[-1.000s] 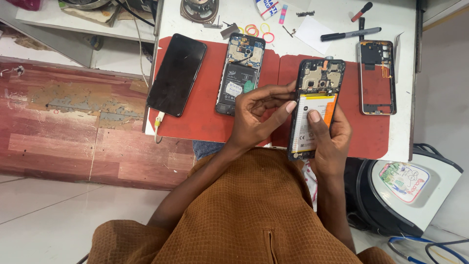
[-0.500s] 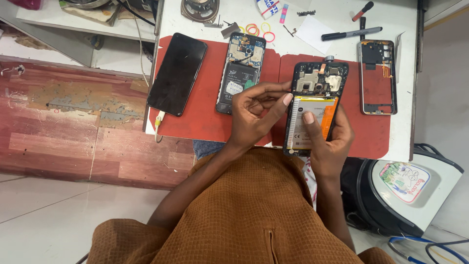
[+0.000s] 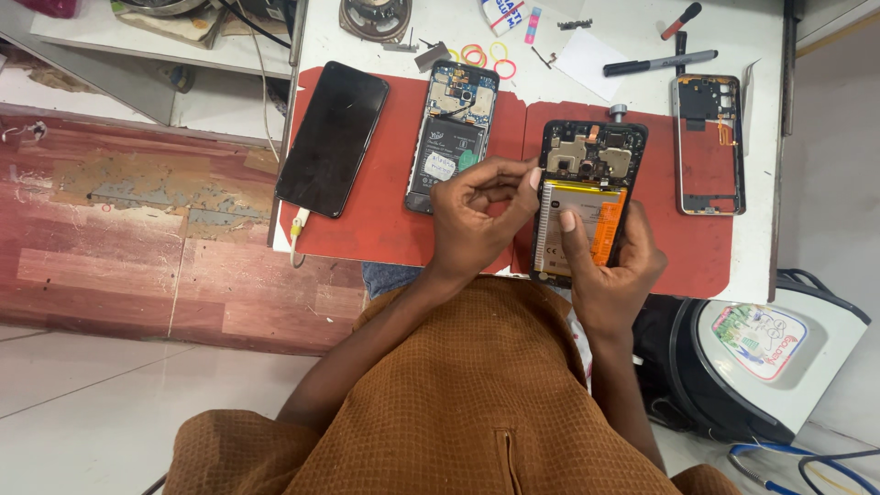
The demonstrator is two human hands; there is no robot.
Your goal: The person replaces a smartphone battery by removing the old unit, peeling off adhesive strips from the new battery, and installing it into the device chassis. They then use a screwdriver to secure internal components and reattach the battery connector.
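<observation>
My right hand grips an opened phone with its back cover off, showing a black board on top and a white and orange battery below; the thumb presses on the battery. My left hand is beside the phone's left edge, fingers curled, fingertips pinched at the edge near the battery's top corner. Whether something small sits between those fingertips I cannot tell. Both hands are above the red mat.
A black phone with a cable lies at the left of the mat. Another opened phone lies in the middle. A phone frame lies at the right. Markers, rubber bands and small parts sit on the white table.
The held phone has shifted up and away from my body. My left fingers have moved from over the phone's top to its left edge.
</observation>
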